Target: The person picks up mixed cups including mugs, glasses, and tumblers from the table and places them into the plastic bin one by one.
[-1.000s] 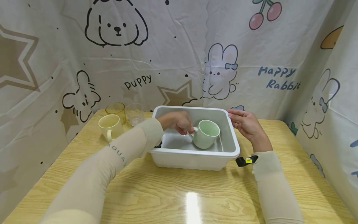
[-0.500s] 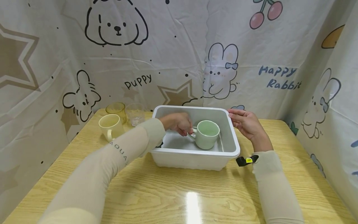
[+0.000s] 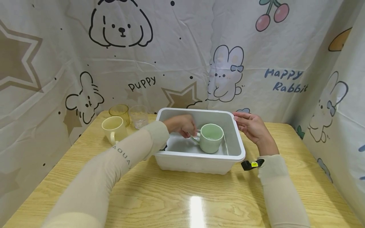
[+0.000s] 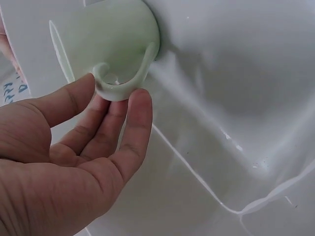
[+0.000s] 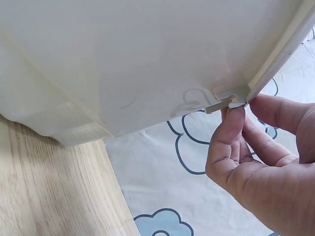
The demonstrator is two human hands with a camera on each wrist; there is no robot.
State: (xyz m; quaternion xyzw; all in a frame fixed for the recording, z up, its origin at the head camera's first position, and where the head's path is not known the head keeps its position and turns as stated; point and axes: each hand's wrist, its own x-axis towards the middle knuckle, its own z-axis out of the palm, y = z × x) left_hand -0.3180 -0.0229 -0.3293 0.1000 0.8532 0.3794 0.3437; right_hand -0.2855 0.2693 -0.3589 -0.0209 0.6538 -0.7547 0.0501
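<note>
A pale green mug (image 3: 211, 138) stands upright inside a white rectangular plastic basin (image 3: 196, 163), toward its right side. My left hand (image 3: 185, 126) reaches into the basin. In the left wrist view, its thumb and fingertips are round the mug's handle (image 4: 120, 91). At the basin's far right corner, my right hand (image 3: 251, 126) pinches the rim between thumb and fingers. The right wrist view shows that pinch at the basin's outer edge (image 5: 275, 56).
Left of the basin stand a cream mug (image 3: 114, 128), an amber glass (image 3: 119, 111) and a clear glass (image 3: 138, 117). The basin rests on a wooden table (image 3: 159, 196). A printed curtain (image 3: 182, 47) hangs behind and along both sides.
The green mug has gone from slightly tilted to upright and settled a little lower in the basin. The left hand has shifted only slightly; the right hand keeps its place.
</note>
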